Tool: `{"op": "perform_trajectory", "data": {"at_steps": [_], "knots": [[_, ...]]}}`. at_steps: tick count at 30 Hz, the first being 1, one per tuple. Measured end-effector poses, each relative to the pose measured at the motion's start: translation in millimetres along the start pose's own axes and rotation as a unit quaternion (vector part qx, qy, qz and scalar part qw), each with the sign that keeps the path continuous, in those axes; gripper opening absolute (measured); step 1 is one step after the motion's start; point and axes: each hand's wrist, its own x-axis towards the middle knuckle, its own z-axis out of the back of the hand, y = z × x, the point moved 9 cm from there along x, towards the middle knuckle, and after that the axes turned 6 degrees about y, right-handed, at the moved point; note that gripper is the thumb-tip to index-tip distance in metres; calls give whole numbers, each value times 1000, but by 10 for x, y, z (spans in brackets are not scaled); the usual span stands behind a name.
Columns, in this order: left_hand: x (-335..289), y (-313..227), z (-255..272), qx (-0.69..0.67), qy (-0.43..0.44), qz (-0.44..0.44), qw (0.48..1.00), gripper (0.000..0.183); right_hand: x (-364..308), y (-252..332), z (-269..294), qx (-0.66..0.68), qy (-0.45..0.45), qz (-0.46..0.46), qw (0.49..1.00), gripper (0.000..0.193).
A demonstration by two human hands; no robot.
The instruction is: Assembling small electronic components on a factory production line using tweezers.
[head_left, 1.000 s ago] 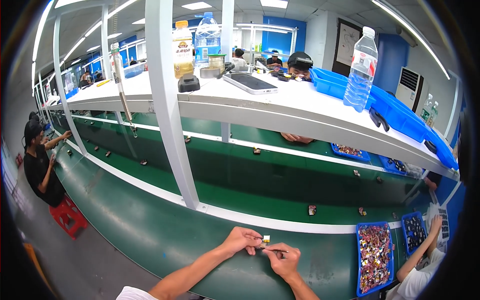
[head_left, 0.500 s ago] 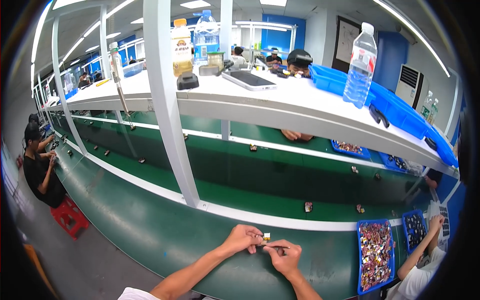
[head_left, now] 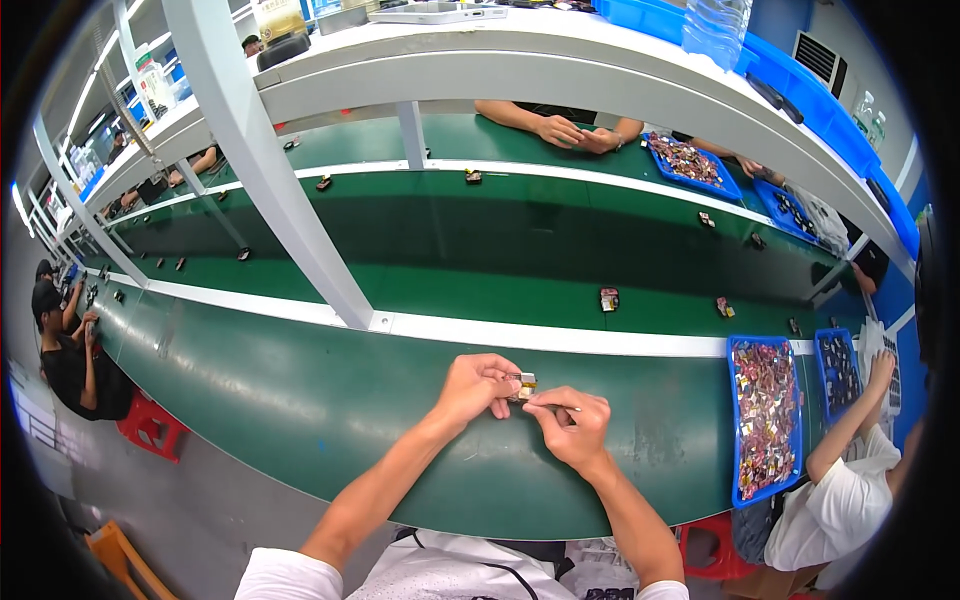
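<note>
Step in hand, as judged: fine two-handed work on a small silver-and-yellow part (head_left: 527, 381), over the green bench (head_left: 480, 490); left hand (head_left: 476, 388) has thumb and fingers together, pinching the part from its left side; right hand (head_left: 574, 424) clamps thumb and forefinger on a slim tool (head_left: 573, 408), fingertips close by the part's lower edge; tool-tip contact too small to tell; next move seems to call for a steady left pinch and light tool control.

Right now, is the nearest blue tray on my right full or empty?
The tray looks full: small parts cover it almost edge to edge; depth is unclear.
</note>
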Motion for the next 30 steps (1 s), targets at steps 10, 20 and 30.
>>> {"op": "perform_trajectory", "data": {"at_steps": [10,20,30], "knots": [[-8,7,-59,-13,-3,8,1000,18,1,-70,49,-3,-5,-24,1000,15],[130,-18,8,44,-11,-9,999,15,10,-30,48,1,-14,10,1000,14],[1029,-768,1279,313,-259,-152,901,20,-19,-123,106,-25,-59,-23,998,16]]}}
